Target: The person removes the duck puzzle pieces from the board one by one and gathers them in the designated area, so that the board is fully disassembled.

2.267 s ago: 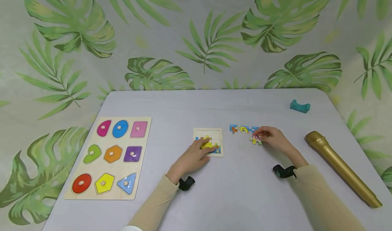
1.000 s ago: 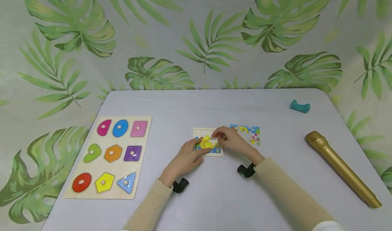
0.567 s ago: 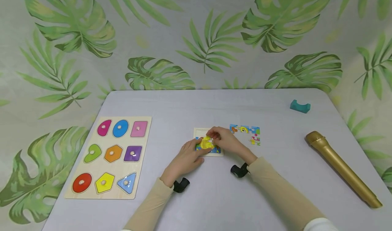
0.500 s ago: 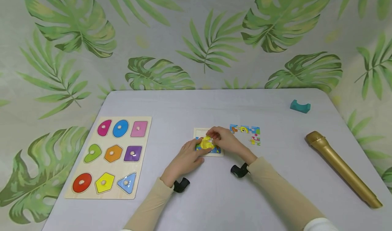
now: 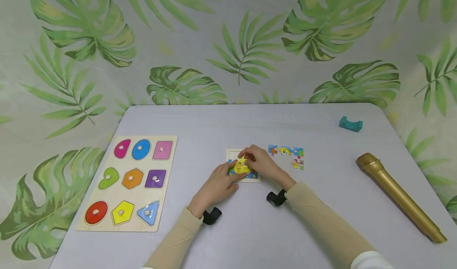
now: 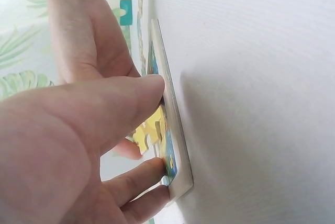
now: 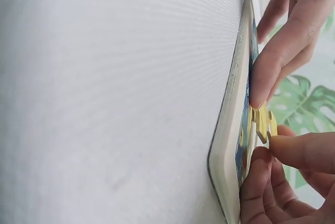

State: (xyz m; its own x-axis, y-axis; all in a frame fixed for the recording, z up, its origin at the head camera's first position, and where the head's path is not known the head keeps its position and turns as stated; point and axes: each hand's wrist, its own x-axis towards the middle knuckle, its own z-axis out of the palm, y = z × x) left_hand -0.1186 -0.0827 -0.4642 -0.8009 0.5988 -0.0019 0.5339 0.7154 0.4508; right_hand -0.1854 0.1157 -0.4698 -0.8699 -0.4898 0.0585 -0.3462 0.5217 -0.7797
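A small wooden jigsaw tray [image 5: 259, 178] lies mid-table, its lower part filled with blue and yellow pieces. Across its left side rests my left hand [image 5: 218, 182]; thumb and fingertips touch the pieces and the tray's edge, fairly straight. My right hand [image 5: 262, 162] pinches a yellow puzzle piece [image 7: 264, 123] between thumb and fingers, tilted just above the laid pieces. In the left wrist view that yellow piece [image 6: 148, 130] shows past the left thumb. Right of the tray lie several loose puzzle pieces [image 5: 285, 150], with a pink-and-green puzzle piece [image 5: 298, 164] below them.
On the left is a wooden shape board [image 5: 137, 183] with coloured knobbed shapes. A gold microphone [image 5: 400, 197] lies along the right side, and a teal curved block [image 5: 350, 124] sits at the back right. A leaf-patterned cloth hangs behind the table.
My right hand has taken a yellow puzzle piece from the loose ones and carried it left to the tray. In the last half second it has shifted slightly. The left hand stays on the tray.
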